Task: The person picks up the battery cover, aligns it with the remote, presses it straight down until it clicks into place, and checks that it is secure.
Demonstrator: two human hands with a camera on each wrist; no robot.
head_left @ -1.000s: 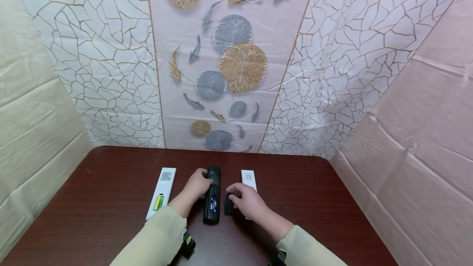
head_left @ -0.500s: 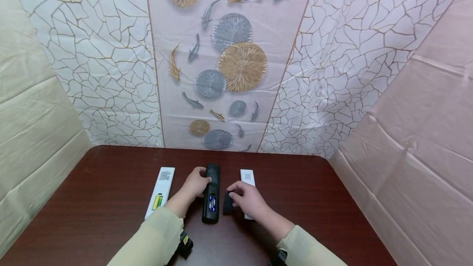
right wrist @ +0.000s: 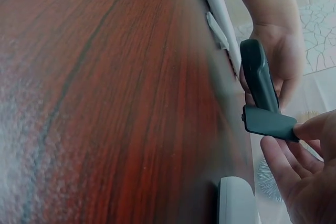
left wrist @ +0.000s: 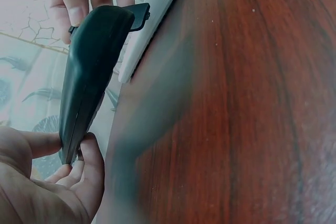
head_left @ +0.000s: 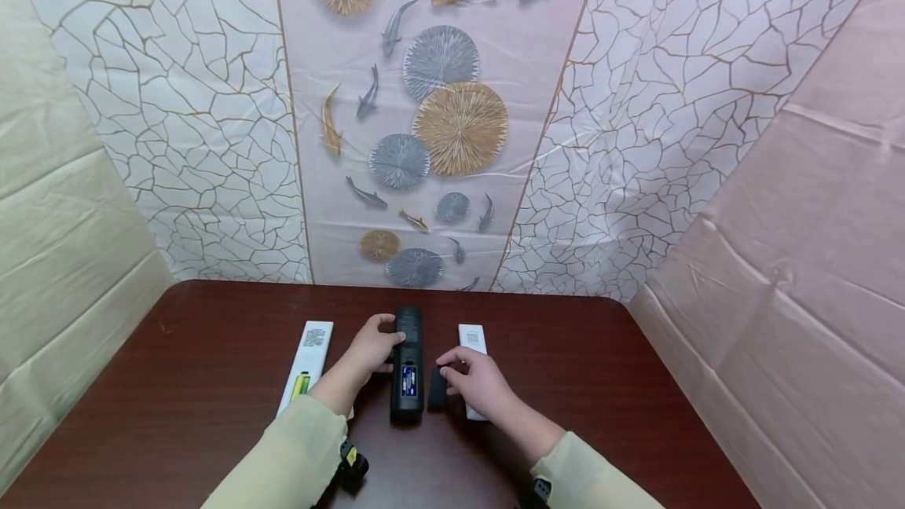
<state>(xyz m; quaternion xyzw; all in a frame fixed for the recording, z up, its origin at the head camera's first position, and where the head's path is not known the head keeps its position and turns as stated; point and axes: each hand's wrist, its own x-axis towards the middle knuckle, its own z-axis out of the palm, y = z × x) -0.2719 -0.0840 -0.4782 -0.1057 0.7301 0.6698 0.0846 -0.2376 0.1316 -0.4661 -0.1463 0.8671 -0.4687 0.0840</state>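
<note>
My left hand grips a black remote by its far end, back side up, with batteries showing in its open compartment. In the left wrist view the remote is held above the table between the thumb and fingers of the left hand. Just right of it, my right hand pinches a small black cover. The right wrist view shows that cover between the thumb and fingertips of the right hand, apart from the compartment.
On the brown table, a white box with a QR code and battery picture lies left of the hands. A white remote-shaped object lies partly under the right hand. Patterned cloth hangs behind the table.
The far end of the black remote has shifted slightly away from me with the left hand, and the remote's tilt has changed a little. The right hand and cover have barely moved.
</note>
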